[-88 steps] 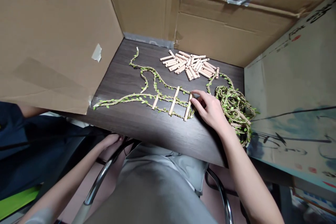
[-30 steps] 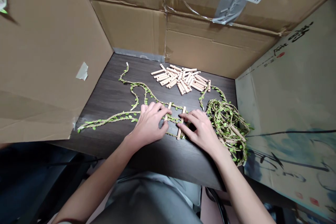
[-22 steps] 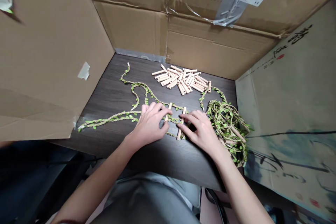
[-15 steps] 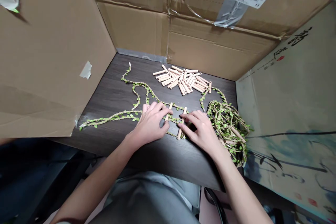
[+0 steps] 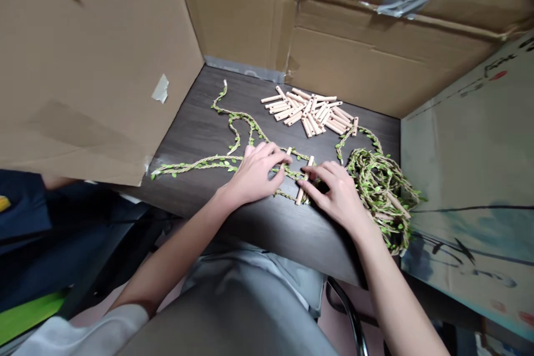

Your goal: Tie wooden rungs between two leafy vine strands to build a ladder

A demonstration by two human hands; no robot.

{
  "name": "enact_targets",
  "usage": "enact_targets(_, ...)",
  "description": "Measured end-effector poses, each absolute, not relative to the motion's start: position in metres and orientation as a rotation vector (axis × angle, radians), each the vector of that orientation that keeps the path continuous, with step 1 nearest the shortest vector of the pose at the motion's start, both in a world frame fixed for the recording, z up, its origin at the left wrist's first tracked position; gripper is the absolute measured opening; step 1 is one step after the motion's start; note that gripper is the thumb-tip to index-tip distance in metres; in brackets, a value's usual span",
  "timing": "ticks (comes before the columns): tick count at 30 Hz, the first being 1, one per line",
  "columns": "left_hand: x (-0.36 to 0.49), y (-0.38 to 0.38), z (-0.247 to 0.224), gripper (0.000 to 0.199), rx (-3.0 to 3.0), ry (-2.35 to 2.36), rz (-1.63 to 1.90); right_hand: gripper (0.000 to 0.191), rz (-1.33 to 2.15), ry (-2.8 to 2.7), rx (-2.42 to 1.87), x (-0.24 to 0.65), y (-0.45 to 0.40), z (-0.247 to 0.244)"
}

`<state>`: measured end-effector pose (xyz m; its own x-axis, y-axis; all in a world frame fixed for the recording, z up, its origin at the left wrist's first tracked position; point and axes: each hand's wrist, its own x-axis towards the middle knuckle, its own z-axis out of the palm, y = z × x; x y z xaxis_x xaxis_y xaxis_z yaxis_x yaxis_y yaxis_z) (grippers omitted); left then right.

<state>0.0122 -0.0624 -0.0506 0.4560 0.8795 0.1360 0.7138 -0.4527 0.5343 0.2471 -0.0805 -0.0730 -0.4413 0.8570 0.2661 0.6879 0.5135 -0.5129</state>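
In the head view, your left hand [image 5: 255,172] lies over a strand of leafy twine garland [image 5: 196,163] on the dark wood-grain worktop [image 5: 196,144], its fingers [image 5: 267,151] slightly spread and curved, not clamped on anything, with their tips at a short wooden rung [image 5: 288,151] that is mostly hidden beneath them. Your right hand [image 5: 337,189] rests just beside a second rung [image 5: 303,186], its fingers [image 5: 323,172] apart and reaching toward it; you can't tell whether they touch it. That rung stands tilted across two garland strands, between your hands and the loose garland coil [image 5: 381,194] to the right. Beyond your hands lies a heap of drilled wooden rungs [image 5: 307,112], near the back cardboard panel [image 5: 359,61]. Another cardboard panel [image 5: 95,67] rises on the left, and a painted cardboard sheet [image 5: 467,178] stands on the right.
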Motion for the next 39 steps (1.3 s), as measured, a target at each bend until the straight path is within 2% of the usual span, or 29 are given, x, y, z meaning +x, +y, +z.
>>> enact_targets(6,0.002,-0.05,-0.052,0.022,2.153,1.199,0.877,0.03,0.452,-2.279,-1.264,0.247,-0.078,-0.071)
enact_targets(15,0.002,-0.039,-0.067,0.019,2.342,1.184,0.79,0.027,0.424,-2.257,-1.264,0.244,-0.073,-0.073)
enact_targets(20,0.004,-0.037,-0.069,0.022,2.455,1.192,0.854,0.023,0.426,-2.21,-1.294,0.242,-0.07,-0.076)
enact_targets(39,0.006,-0.036,-0.071,0.022,2.45,1.298,0.968,0.029,0.378,-2.097,-1.393,0.236,-0.06,-0.088)
